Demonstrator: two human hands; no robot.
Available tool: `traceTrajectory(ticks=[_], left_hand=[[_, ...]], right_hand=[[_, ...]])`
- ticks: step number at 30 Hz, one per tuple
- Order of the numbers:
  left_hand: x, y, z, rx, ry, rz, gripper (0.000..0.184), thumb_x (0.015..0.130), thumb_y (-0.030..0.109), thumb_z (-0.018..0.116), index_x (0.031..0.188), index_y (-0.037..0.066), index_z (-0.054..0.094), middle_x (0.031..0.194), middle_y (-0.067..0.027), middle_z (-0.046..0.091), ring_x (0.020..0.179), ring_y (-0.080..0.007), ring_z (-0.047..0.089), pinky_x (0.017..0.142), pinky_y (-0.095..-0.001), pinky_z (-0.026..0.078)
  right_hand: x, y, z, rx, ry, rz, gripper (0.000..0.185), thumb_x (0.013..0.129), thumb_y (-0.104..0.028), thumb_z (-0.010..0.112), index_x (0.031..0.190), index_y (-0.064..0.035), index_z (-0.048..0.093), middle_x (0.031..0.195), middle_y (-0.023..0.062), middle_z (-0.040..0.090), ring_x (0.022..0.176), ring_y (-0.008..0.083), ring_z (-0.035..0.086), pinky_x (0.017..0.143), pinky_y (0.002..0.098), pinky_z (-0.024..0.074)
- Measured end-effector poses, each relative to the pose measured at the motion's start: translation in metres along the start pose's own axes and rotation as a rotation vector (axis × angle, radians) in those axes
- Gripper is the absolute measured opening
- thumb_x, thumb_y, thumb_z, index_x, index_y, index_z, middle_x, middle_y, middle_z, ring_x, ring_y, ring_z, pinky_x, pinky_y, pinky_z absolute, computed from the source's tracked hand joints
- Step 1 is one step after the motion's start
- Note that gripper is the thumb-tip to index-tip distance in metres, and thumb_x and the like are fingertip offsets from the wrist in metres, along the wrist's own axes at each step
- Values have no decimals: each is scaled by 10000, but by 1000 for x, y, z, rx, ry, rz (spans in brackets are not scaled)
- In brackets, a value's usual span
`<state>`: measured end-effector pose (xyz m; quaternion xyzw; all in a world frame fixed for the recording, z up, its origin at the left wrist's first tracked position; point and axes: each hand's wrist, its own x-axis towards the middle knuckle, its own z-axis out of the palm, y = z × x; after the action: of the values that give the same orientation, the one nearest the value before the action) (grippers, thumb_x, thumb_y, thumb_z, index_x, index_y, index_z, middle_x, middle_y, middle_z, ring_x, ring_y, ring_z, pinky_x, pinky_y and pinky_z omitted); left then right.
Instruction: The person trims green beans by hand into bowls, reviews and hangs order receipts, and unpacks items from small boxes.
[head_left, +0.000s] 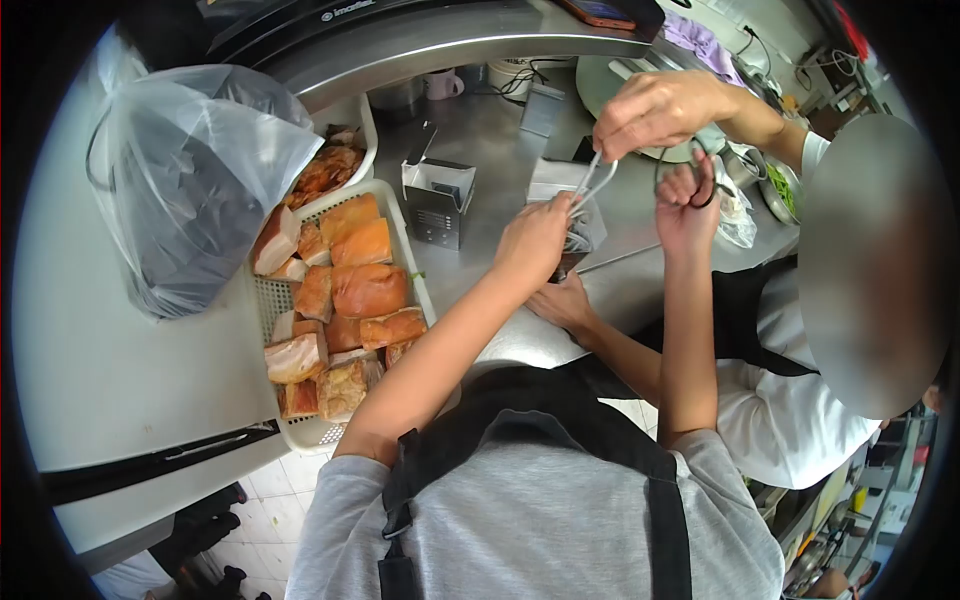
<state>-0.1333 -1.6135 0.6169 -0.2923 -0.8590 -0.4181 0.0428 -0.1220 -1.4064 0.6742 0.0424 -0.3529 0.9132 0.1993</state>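
My left hand (540,240) is closed with its fingertips on a white cable (597,180) above a small open box (590,212). Grey coils show inside that box. Another person's hand (660,105) pinches the upper end of the cable, and that person's other hand (565,303) rests by the box's near side. To the right, my right hand (685,195) is raised with fingers curled around a thin black loop (706,192). Whether this loop is a handle or a cord I cannot make out.
An open box (437,205) stands left on the steel counter (490,320). A white perforated crate (425,290) of meat pieces and a plastic bag (205,180) are farther left. A phone (600,12) lies on the upper shelf. The other person stands close at right.
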Motion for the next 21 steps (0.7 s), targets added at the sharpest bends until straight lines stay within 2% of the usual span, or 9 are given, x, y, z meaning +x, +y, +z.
traceTrajectory(ticks=[4,6,7,10,11,13,17,20,21], left_hand=[[-5,-2,7,-36,27,1,275,889,70,516,1162,42,495,1002,-172,645,974,-363,598,805,-465,476],[-8,-2,10,-45,93,29,268,891,66,511,1157,32,493,1017,-173,640,978,-365,596,808,-465,476],[-10,-2,10,-42,121,27,266,892,65,509,1154,25,492,1032,-175,634,981,-365,595,811,-464,475],[-16,-7,14,10,168,53,269,888,55,508,1152,12,486,1082,-179,614,987,-369,594,828,-459,474],[-15,-9,16,33,178,74,271,886,50,509,1152,9,484,1099,-180,606,989,-371,595,834,-456,474],[-16,-9,19,85,212,58,267,889,55,502,1150,1,489,1121,-176,596,999,-371,592,855,-447,472],[-16,-13,23,224,216,157,348,798,21,522,1140,-37,507,1171,-174,589,1049,-313,602,878,-386,499],[-16,-5,17,262,93,152,370,801,40,518,1160,-48,507,1213,-186,577,1038,-318,610,925,-408,476],[-17,-5,18,317,98,178,393,809,38,516,1195,-38,497,1197,-181,580,1055,-315,597,947,-420,455]], right_hand=[[36,-5,-49,-608,345,-178,290,954,-347,520,989,-62,565,590,-38,338,493,83,339,483,258,325],[40,10,-94,-800,403,7,273,930,-325,524,917,-59,585,591,-44,294,486,98,312,509,259,345],[49,15,-135,-907,387,105,387,903,-384,557,1013,-20,624,620,10,452,561,160,470,585,315,437],[53,31,-172,-2087,217,119,565,858,-445,603,1201,3,582,828,134,621,775,245,591,758,367,487],[41,28,-176,-2290,217,321,737,803,-477,655,1342,-7,479,1166,238,587,1065,327,569,925,382,443],[24,23,-130,-1925,158,-2,751,787,-460,682,1357,-22,463,1300,225,511,1160,319,528,973,370,417],[-39,46,-3,-570,-447,142,696,887,-249,626,1465,-71,281,1338,160,461,1141,239,529,994,343,399],[-66,64,48,-649,-341,32,653,914,-91,547,1482,-67,225,1317,118,452,1172,191,490,960,302,412],[-62,74,42,-707,-210,-28,464,953,-113,511,1398,-43,400,1177,94,558,1087,135,523,900,272,434]])
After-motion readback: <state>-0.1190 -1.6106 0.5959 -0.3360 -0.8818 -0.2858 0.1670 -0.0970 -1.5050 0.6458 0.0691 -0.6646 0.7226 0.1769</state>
